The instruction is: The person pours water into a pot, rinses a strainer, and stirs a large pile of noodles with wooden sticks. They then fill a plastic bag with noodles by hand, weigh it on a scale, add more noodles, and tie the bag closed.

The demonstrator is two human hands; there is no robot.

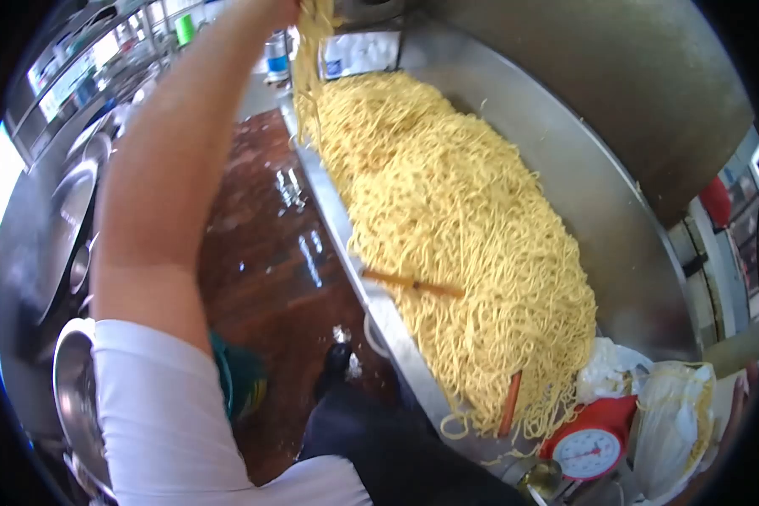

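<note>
My left arm (pixel 173 152) in a white sleeve stretches up to the top edge, where the frame cuts off nearly all of my left hand (pixel 288 10). A hank of yellow noodles (pixel 306 76) hangs down from that hand, its fingers hidden. Below it, a large heap of noodles (pixel 464 202) fills a long metal trough (pixel 320 185). Across the heap's near-left edge lies a wooden stick (pixel 413 283) with a dark band. A reddish-brown stick (pixel 511 405) pokes out at the lower end. My right hand is out of view.
A red dial scale (pixel 586 447) and a plastic bag (pixel 675 422) stand by the trough's lower right end. Metal bowls (pixel 80 388) line the left side. The dark red floor (pixel 270 228) looks wet, with a green bin (pixel 238 375) on it.
</note>
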